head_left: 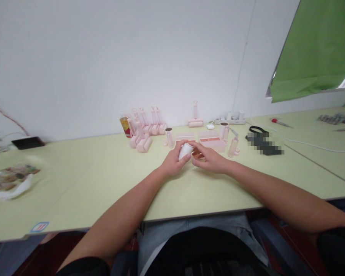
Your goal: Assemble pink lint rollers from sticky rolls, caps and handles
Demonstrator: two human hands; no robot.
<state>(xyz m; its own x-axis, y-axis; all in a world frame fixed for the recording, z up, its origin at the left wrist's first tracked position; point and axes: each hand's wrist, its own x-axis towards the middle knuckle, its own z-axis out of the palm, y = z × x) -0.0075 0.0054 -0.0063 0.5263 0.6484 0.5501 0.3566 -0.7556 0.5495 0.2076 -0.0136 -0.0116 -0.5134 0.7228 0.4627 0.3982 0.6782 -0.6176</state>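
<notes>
Left of the frame's centre, the table (86, 180) offers a wide bare path. The left hand (172, 163), its white cylinder (184, 152) and the right hand (209, 158) block the centre; pink rollers (145, 143) obstruct upper centre-left, a pink box (217, 146) centre-right.

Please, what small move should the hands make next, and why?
Probably the right hand should steady the upper end of the white roll: the left hand holds the roll tilted, and the right hand is curved close to that end.

Probably an assembly workshop: a long pale-green workbench (103, 184) bears several matching pink lint rollers (144, 143), clustered ahead at 11 o'clock.
</notes>
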